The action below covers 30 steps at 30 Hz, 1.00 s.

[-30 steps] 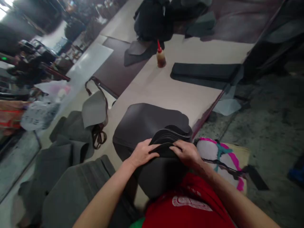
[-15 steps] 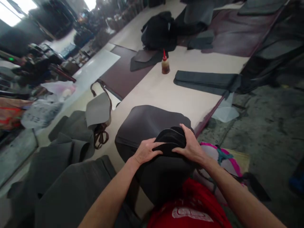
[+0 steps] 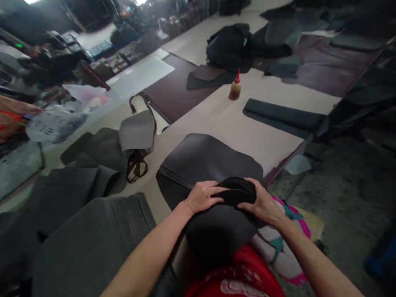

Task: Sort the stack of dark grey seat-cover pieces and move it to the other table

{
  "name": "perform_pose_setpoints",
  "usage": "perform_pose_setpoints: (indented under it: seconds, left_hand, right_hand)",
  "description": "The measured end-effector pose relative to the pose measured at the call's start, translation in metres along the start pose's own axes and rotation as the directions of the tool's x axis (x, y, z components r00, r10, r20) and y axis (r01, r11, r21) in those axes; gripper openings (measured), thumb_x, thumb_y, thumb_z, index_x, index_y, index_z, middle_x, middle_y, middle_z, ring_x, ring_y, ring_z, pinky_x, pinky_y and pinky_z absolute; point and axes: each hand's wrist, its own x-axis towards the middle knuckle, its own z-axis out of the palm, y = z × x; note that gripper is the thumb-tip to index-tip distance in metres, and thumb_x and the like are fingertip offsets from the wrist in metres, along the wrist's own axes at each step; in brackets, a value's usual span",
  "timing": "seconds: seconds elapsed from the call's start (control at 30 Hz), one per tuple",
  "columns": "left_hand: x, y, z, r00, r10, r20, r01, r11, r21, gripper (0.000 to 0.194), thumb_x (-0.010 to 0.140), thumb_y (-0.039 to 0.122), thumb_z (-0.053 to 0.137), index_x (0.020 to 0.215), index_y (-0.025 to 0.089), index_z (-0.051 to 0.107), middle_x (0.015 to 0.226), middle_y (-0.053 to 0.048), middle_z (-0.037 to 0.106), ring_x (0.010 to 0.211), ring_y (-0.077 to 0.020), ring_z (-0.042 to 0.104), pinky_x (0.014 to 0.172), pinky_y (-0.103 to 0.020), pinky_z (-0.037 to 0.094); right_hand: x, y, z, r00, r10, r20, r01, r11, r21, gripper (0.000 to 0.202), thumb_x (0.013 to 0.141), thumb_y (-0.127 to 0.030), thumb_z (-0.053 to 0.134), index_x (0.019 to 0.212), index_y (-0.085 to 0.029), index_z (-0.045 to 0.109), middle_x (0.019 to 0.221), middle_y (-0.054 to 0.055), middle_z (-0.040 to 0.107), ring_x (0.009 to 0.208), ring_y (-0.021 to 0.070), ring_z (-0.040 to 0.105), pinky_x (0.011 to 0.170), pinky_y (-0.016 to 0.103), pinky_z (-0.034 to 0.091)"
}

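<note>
A bunch of dark sheets (image 3: 236, 185) sits squarely between the person's two hands, low in front of the body, at the near end of the tabletop (image 3: 210, 117). Its curved edges arch in close layers, and that arch runs crosswise, from one hand to the other, so neither hand is plainly nearer. The left hand (image 3: 204, 197) has its fingers and thumb closed about one end; the right hand (image 3: 262, 203) wraps the other, fingers on the far side, thumb on the near side. Below them a broad dark panel (image 3: 221, 227) slopes toward the red shirt (image 3: 238, 272); whether it joins the bunch I can't tell from here.

Just beyond the hands lies a flat dark pile (image 3: 207, 152), its layers slightly staggered along the left. Farther up stand a red-tipped bottle (image 3: 235, 89) and, to its right, a long folded dark piece (image 3: 280, 117) reaching the table's edge. Over on the left are a large grey stack (image 3: 86, 243) and a pale grey piece (image 3: 136, 130) with a brown strap beside it. Pink-edged cloth (image 3: 278, 251) shows beneath the right forearm.
</note>
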Motion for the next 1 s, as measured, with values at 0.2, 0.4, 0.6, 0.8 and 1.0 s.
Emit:
perform_pose_setpoints:
  seconds: [0.2,0.4,0.6,0.8,1.0]
  left_hand:
    - [0.001,-0.005,-0.015,1.0,-0.008,-0.012,0.007,0.999,-0.042,0.039,0.088,0.046,0.064,0.122,0.027,0.067,0.084,-0.002,0.065,0.079,-0.0152,0.063,0.075,-0.024,0.048]
    - [-0.02,-0.001,-0.009,0.994,-0.091,-0.062,0.082,0.987,-0.142,0.032,0.085,0.037,0.07,0.111,0.02,0.071,0.106,-0.007,0.067,0.098,-0.0195,0.064,0.089,-0.03,0.052]
    - [-0.079,0.026,-0.02,0.96,-0.224,-0.167,0.214,0.974,-0.077,0.053,0.085,0.018,0.065,0.135,0.026,0.052,0.141,-0.01,0.046,0.132,-0.0252,0.043,0.113,-0.046,0.038]
    - [-0.143,0.023,-0.037,0.92,-0.392,0.0,0.392,0.92,-0.009,0.072,0.075,0.021,0.073,0.138,0.02,0.038,0.135,-0.013,0.042,0.128,-0.0291,0.043,0.109,-0.048,0.042]
    - [-0.15,0.026,-0.026,0.93,-0.111,0.351,0.055,0.985,0.166,0.068,0.069,0.021,0.077,0.128,0.019,0.045,0.131,-0.013,0.048,0.118,-0.0307,0.048,0.098,-0.045,0.046]
  right_hand:
    - [0.013,-0.018,-0.004,0.995,0.067,0.076,-0.067,0.998,0.01,0.06,0.07,-0.041,0.075,0.123,-0.027,0.051,0.103,0.004,0.071,0.094,0.0261,0.068,0.082,0.037,0.053]
    - [0.012,-0.029,0.015,0.993,0.109,0.046,-0.103,0.987,-0.125,0.047,0.071,-0.048,0.074,0.111,-0.026,0.061,0.089,0.004,0.073,0.086,0.0288,0.069,0.074,0.038,0.052]
    - [0.006,-0.018,0.025,0.995,0.099,-0.024,-0.1,0.995,-0.013,0.035,0.068,-0.047,0.076,0.095,-0.026,0.067,0.081,-0.001,0.073,0.077,0.0228,0.068,0.065,0.031,0.051]
    - [0.013,-0.012,0.025,0.969,0.247,0.003,-0.236,0.922,0.307,0.053,0.058,-0.046,0.084,0.102,-0.022,0.066,0.086,0.001,0.074,0.076,0.0235,0.068,0.062,0.032,0.055]
    - [0.015,-0.012,0.025,0.955,0.294,0.026,-0.274,0.849,0.452,0.063,0.052,-0.04,0.088,0.108,-0.021,0.065,0.09,0.003,0.075,0.079,0.0251,0.07,0.067,0.035,0.059]
